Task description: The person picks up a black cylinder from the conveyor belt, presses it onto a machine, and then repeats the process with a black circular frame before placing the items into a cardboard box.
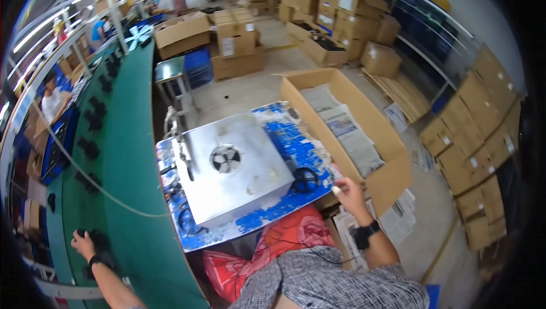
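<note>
On the green conveyor belt (133, 195) at the lower left, my left hand (84, 246) has its fingers curled round a dark part (81, 233); its exact kind is too small to make out. Another black part (101, 240) lies right beside that hand. My right hand (351, 198) hovers by the right front corner of the blue worktable (273, 206), thumb and index finger close together; whatever may be between them cannot be made out. A silver metal box (256, 161) with a round bladed opening (226, 159) stands on the worktable. Near its right corner lies a black spoked ring (305, 180).
Several black parts (92, 118) line the belt. An open carton (392, 175) containing newspaper (347, 130) adjoins the worktable on the right. A metal lever fixture (183, 147) stands at the box's left. Stacked cartons (478, 155) fill the far right; a stool (170, 70) is beyond the table.
</note>
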`<state>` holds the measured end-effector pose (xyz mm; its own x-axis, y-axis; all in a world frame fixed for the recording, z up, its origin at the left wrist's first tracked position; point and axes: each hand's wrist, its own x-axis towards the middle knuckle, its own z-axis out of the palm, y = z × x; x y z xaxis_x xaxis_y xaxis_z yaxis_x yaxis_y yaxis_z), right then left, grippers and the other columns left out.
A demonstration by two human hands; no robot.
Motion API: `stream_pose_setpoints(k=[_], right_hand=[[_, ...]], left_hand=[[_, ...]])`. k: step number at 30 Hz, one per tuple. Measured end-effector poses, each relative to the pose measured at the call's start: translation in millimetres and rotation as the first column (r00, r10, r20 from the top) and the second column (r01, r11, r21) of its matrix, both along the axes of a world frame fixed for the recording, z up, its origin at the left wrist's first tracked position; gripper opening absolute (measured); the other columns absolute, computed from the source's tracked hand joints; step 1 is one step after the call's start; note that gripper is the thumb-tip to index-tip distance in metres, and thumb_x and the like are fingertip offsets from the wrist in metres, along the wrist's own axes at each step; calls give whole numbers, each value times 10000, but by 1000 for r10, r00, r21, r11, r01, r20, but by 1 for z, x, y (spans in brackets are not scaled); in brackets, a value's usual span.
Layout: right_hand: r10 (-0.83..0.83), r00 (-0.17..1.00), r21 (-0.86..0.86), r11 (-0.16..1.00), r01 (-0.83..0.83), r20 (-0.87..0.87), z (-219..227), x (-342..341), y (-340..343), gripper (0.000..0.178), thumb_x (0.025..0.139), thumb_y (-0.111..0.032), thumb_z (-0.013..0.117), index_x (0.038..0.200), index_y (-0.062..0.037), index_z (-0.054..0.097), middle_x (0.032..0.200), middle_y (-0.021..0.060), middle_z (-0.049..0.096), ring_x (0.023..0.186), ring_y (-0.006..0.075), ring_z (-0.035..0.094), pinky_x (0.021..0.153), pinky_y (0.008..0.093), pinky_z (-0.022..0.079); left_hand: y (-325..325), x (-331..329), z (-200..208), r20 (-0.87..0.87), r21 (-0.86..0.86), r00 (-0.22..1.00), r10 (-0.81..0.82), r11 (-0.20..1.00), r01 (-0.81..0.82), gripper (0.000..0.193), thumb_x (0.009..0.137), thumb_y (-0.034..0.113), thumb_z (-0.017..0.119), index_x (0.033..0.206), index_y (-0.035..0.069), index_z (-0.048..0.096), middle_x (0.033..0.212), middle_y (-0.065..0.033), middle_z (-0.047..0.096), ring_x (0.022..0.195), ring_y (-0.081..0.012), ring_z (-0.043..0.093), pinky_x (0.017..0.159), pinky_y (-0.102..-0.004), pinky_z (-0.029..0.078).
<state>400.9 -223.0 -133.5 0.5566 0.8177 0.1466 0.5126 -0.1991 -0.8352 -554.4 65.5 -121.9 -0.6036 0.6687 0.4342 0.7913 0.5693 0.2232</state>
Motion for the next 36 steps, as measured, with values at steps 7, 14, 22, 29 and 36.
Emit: stream_pose_setpoints(k=[7,14,22,29,36], right_hand=[[54,948,-33,998,-46,314,-36,28,77,255,898,-89,753,1137,-11,715,1008,133,735,966,307,720,819,413,579],[256,857,-392,917,-70,447,-34,32,117,290,897,-169,728,1148,-29,682,1050,180,709,973,390,711,847,470,575],[12,995,-22,1000,-14,-96,10,25,61,534,944,-103,670,1425,-70,441,1116,174,665,823,355,735,744,421,599],[309,572,274,950,-150,-760,93,-83,24,679,990,-10,634,1560,-91,273,1152,128,630,782,186,690,688,255,569],[639,749,219,767,-604,-174,86,-121,52,557,987,1,652,1501,-34,441,1152,119,653,838,148,675,715,276,563]], left_hand=[[-52,194,43,-47,477,839,-542,726,495,457,1038,182,692,1466,76,574,1431,-131,489,1112,-296,591,948,-400,519],[-213,498,70,526,540,125,-841,444,715,141,1002,19,654,1138,3,688,1170,-72,618,1085,-179,599,953,-298,487],[-236,573,29,835,477,-329,-441,283,832,273,1035,35,649,1307,6,656,1188,-55,652,1142,-146,618,967,-299,519],[-209,681,84,697,714,-576,-427,478,511,507,1028,88,695,1493,-16,522,1329,-83,633,1252,-174,607,1042,-346,527],[-200,655,91,795,576,-505,-337,682,450,634,933,9,787,1495,4,494,1234,-55,690,1146,-154,657,1030,-307,527]])
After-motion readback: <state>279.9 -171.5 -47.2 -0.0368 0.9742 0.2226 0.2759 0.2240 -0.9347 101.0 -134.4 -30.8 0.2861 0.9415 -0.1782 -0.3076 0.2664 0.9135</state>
